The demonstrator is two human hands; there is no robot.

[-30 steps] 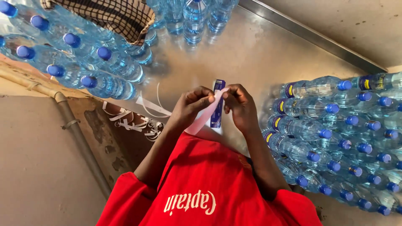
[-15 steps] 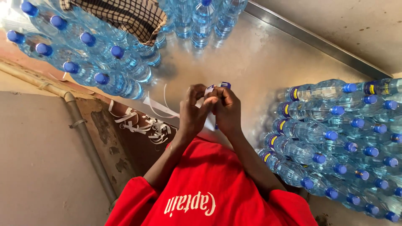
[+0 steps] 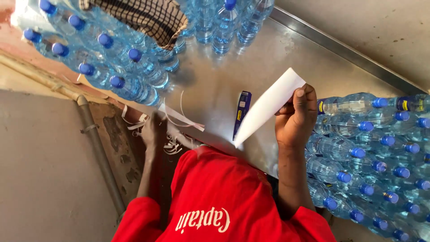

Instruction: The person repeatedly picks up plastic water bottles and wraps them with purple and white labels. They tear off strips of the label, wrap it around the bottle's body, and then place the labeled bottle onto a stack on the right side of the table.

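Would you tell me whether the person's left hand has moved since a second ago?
Yes. The left hand has left the white label and gone out past the metal table edge, among the white strips.

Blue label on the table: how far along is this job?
Done: a pile of peeled white strips lies at the table edge, and a few bottles on the right carry bands. In hand: the right hand holds a white backing sheet beside the blue label; the left hand is down at the strips. Left: many bottles look bare.
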